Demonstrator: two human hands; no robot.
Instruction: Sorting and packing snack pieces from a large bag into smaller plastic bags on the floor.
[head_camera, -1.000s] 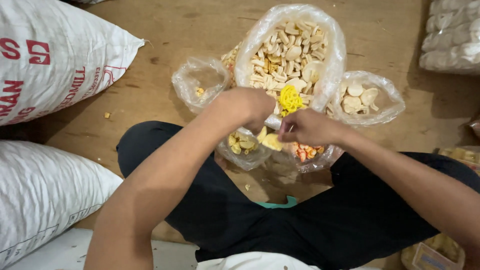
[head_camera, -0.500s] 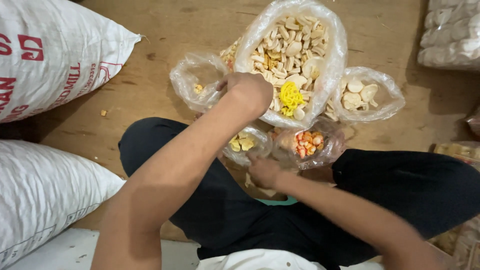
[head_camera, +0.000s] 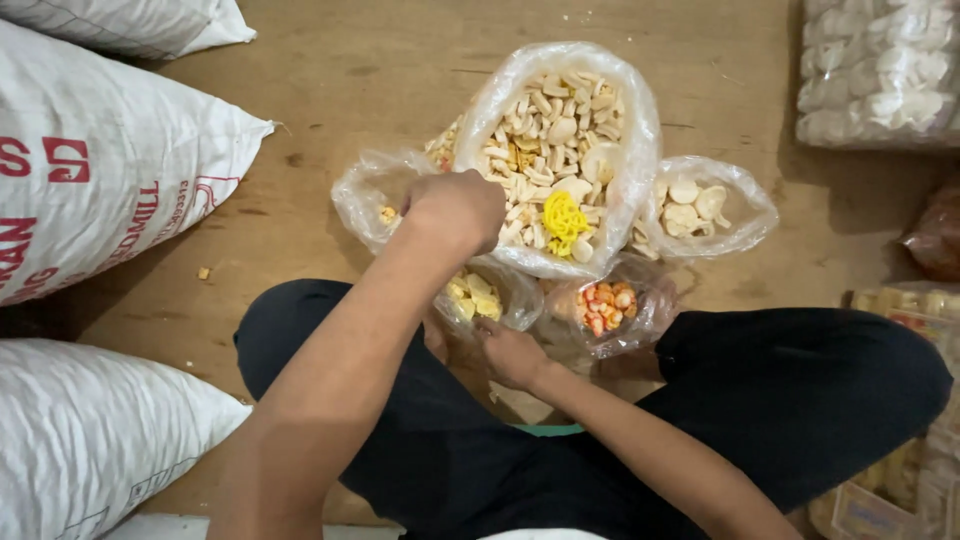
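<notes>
Head view, wooden floor (head_camera: 380, 70), seen from above.

Large clear bag (head_camera: 640, 130): set at the middle of the floor toward its far edge, mouth open, filled with pale stick-shaped and round crackers; one yellow coiled cracker (head_camera: 565, 217) is seen lying on top near the bag's near rim.

Small clear bag, left (head_camera: 362, 190): placed just beside the large bag, nearly bare inside, a few yellowish bits visible.

Small clear bag, right (head_camera: 745, 205): placed against the large bag's other side, holding white round crackers.

Small bag of yellow pieces (head_camera: 478, 297) and small bag of orange-and-white pieces (head_camera: 608, 305): set side by side at the near rim of the large bag, close to the crossed legs in black trousers (head_camera: 800, 390).

Left hand (head_camera: 455, 208): held closed in a loose fist over the gap between the left small bag and the large bag, knuckles upward; whether anything is gripped inside cannot be told, the palm being hidden.

Right hand (head_camera: 512, 352): lowered to the floor between the legs, just below the two near bags, fingers curled downward; it appears to touch a pale flat piece (head_camera: 525, 402), though the contact is unclear.

White woven sacks (head_camera: 110, 160): laid along the left edge of the floor.

Clear packet of white crackers (head_camera: 880, 70): laid at the far right corner.
</notes>
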